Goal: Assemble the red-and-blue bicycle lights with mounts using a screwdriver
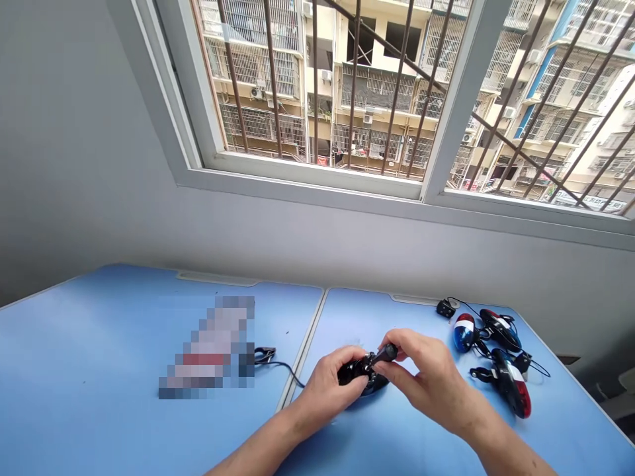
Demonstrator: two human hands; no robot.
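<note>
On the blue tabletop near the middle, my left hand (332,383) grips a glossy black bicycle light unit (374,385), fingers and thumb around its near side. Much of the unit is covered by my hands. My right hand (426,377) pinches what looks like a small black screwdriver (385,354) between thumb and fingers. It is tilted, with its thin end down at the unit's top; the tip is too small to make out. A thin black cable (290,371) runs leftward from beside my left hand to a black clip-like part (264,355).
Several similar bicycle lights (510,383) with red, white and blue lenses, brackets and cables lie to the right. A small black box (445,308) is behind them. A blurred-out flat object (211,347) lies on the left of the blue table (99,370). Behind are a wall and barred window (322,178).
</note>
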